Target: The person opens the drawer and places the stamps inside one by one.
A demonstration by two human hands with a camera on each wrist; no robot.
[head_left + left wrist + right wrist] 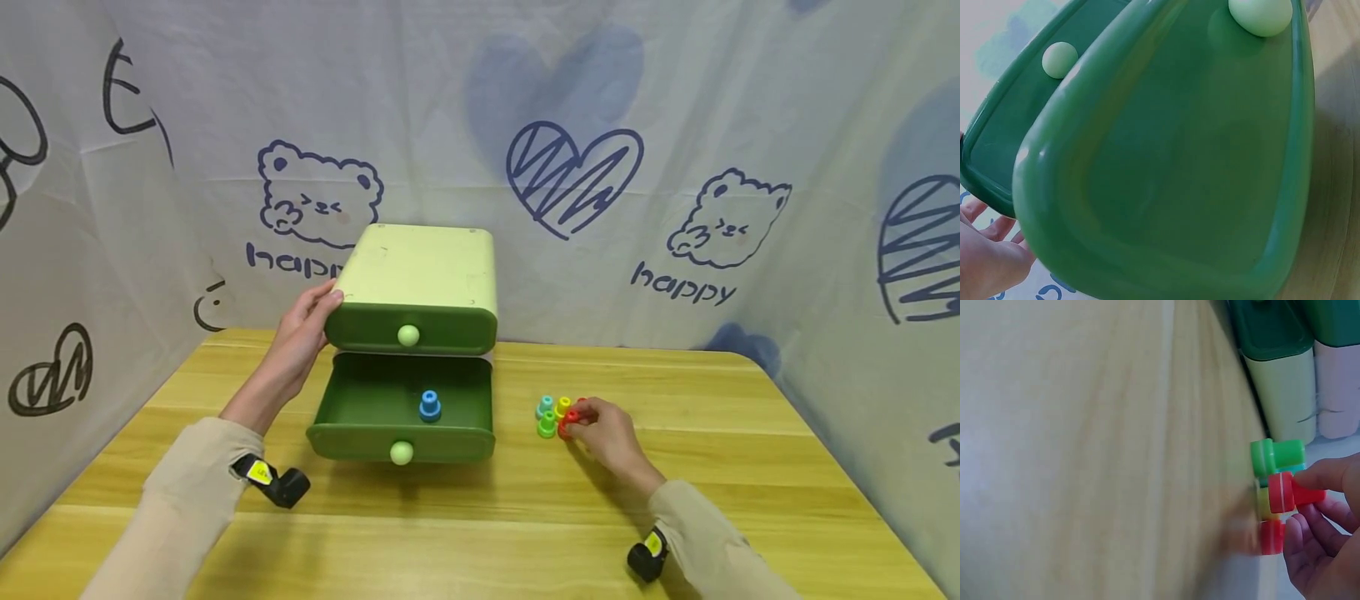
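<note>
Head view, read from near to far. On the worktop (450, 542), the lower drawer (457, 444) stands pulled out; a forearm brushing its projecting front could push it in and topple the blue peg (430, 407), which stands loose inside. To the right of the cabinet (427, 267), the right grip (611, 437) is clamped, thumb against fingers, on a red peg (1282, 492); whether the base is lifted cannot be told. Because the neighbours stand so near, a sideways pull or a trailing finger could tip the green peg (547, 426) just beside it or, farther back, the yellow peg (562, 407), the light-blue peg (545, 406) or the second red peg (1272, 537), largely hidden here by the right grip. A pinch on the narrow stem might also let the held peg swivel or slip. Farther back, the left grip (298, 342) rests against the cabinet's left side, thumb near the top edge, closed round nothing; uneven pressure there could shift the whole cabinet.

Counts, same order: one lower drawer, with one knob (402, 452); inside it, one blue peg; at the right, two red pegs (one held), one green, one yellow and one light-blue, making six pegs visible in all; one upper drawer (457, 331), closed, with one knob; one cabinet; behind, one printed cloth backdrop (450, 167)
</note>
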